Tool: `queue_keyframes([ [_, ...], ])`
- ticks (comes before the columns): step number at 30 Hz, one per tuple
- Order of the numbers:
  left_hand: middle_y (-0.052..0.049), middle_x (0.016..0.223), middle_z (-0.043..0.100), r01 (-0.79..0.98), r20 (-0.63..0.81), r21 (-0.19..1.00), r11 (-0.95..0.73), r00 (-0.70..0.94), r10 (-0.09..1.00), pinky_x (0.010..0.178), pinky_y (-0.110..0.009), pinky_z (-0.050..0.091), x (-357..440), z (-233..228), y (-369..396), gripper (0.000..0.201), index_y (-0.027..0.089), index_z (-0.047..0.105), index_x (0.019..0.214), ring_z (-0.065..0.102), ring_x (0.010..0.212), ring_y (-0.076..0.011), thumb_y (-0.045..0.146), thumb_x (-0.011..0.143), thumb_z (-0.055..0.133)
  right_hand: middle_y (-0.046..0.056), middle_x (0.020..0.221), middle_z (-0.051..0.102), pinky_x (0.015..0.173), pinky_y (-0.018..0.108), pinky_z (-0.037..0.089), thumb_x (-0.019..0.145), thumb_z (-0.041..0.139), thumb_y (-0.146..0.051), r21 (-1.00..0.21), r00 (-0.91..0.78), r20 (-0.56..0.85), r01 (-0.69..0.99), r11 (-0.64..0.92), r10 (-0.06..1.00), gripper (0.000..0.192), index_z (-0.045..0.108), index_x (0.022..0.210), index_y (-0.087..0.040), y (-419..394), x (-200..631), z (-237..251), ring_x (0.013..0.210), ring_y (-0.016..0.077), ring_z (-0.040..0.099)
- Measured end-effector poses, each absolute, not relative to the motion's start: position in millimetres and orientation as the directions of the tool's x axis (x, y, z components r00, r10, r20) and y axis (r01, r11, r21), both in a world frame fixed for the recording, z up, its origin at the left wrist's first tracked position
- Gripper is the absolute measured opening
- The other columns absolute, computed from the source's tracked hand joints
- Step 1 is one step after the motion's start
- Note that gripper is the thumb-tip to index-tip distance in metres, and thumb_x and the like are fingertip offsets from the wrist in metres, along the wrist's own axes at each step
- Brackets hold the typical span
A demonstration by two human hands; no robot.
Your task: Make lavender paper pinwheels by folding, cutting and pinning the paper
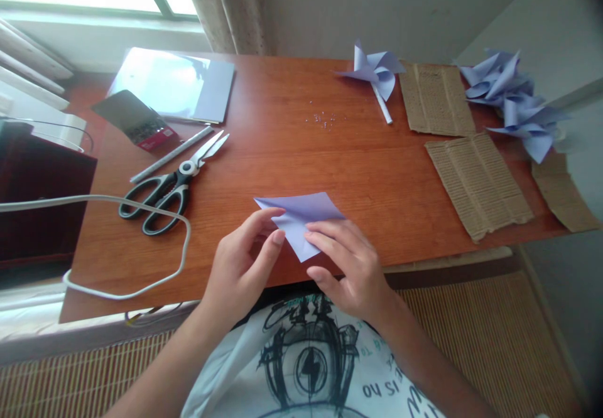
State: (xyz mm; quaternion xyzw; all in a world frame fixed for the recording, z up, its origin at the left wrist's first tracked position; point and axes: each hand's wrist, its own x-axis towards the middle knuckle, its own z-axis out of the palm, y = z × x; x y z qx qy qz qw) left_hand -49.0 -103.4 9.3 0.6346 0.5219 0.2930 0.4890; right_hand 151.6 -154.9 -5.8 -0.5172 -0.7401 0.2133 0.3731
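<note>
A sheet of light purple paper [301,217] lies at the table's front edge, with a crease and a slightly raised left corner. My left hand [245,255] is at its left side, index fingertip touching the paper and thumb held apart from the finger. Flat on the right part of the paper rest the fingers of my right hand [348,261], its thumb spread away towards me. Part of the sheet is hidden under these fingers. To the left lie black-and-grey scissors [174,186], blades partly apart, next to a rolled paper stick [172,153].
A paper pinwheel [372,69] on a white stick lies at the back, near tiny scattered bits [325,118]. More pinwheels [513,98] and cardboard pieces [480,186] are at right. A white cable [186,248] loops at left, below a small box [136,120] and a shiny folder [164,79].
</note>
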Motion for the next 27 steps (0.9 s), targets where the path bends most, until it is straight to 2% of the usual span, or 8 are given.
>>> queue_keyframes([
  [3,-0.005,0.096,0.075,0.43,-0.131,0.903,-0.007,0.291,0.948,0.073,-0.028,0.052,-48.6,9.7,-102.5,0.031,0.017,0.07,0.11,0.067,0.08,-0.0188,0.042,0.098,0.058,0.013,0.132,0.069,0.102,0.051,0.054,0.102,0.047,-0.047,-0.733,-0.217,0.317,0.562,0.384,0.923,0.041,0.063,0.132,-0.023,-155.2,152.9,-3.8,0.12,0.0296,0.065],
  [6,-0.005,0.09,0.075,0.467,-0.136,0.884,-0.022,0.304,0.943,0.068,-0.027,0.052,-47.8,8.0,-101.8,0.028,0.017,0.071,0.105,0.066,0.073,-0.0172,0.041,0.096,0.06,0.011,0.142,0.063,0.106,0.048,0.055,0.102,0.051,-0.04,-0.781,-0.192,0.271,0.528,0.332,0.943,0.044,0.053,0.144,-0.026,-153.8,153.0,-3.4,0.128,0.0273,0.062],
  [10,-0.004,0.083,0.072,0.53,-0.134,0.846,-0.062,0.322,0.937,0.064,-0.025,0.051,-47.1,5.5,-99.4,0.023,0.017,0.069,0.103,0.065,0.069,-0.0155,0.037,0.093,0.063,0.01,0.143,0.061,0.096,0.04,0.061,0.1,0.054,-0.025,-0.812,-0.052,0.213,0.547,0.207,0.976,0.051,0.045,0.15,-0.029,-143.7,154.9,-3.4,0.111,0.0215,0.07],
  [13,-0.002,0.078,0.069,0.579,-0.123,0.807,-0.114,0.355,0.927,0.062,-0.025,0.05,-48.2,4.6,-94.4,0.018,0.018,0.068,0.101,0.062,0.066,-0.0143,0.033,0.093,0.063,0.01,0.139,0.064,0.097,0.041,0.06,0.099,0.052,-0.018,-0.77,-0.045,0.219,0.606,0.201,0.975,0.046,0.05,0.144,-0.027,-130.4,161.0,-4.0,0.106,0.0207,0.07],
  [19,-0.002,0.081,0.068,0.663,-0.104,0.711,-0.234,0.428,0.898,0.063,-0.025,0.049,-52.2,2.6,-78.1,0.015,0.02,0.067,0.102,0.063,0.069,-0.0154,0.026,0.091,0.059,0.008,0.131,0.071,0.107,0.054,0.05,0.096,0.054,-0.014,-0.607,-0.205,0.237,0.732,0.31,0.95,0.036,0.063,0.13,-0.024,-109.8,178.9,-13.4,0.123,0.0283,0.061],
  [23,-0.005,0.09,0.068,0.732,-0.051,0.593,-0.335,0.45,0.892,0.074,-0.033,0.053,-51.2,0.0,-69.3,0.02,0.02,0.067,0.107,0.064,0.079,-0.0207,0.025,0.092,0.055,0.007,0.137,0.068,0.109,0.055,0.047,0.094,0.057,-0.015,-0.525,-0.242,0.203,0.791,0.314,0.949,0.034,0.066,0.126,-0.024,-106.3,185.8,-23.5,0.127,0.0303,0.058],
  [27,-0.015,0.122,0.063,0.789,0.097,0.418,-0.451,0.455,0.885,0.102,-0.046,0.049,-46.5,-6.4,-66.9,0.03,0.017,0.066,0.119,0.061,0.113,-0.0309,0.025,0.093,0.054,0.011,0.144,0.063,0.11,0.054,0.045,0.093,0.062,-0.019,-0.45,-0.224,0.204,0.843,0.295,0.953,0.035,0.066,0.128,-0.018,-107.6,185.7,-28.8,0.131,0.0328,0.054],
])
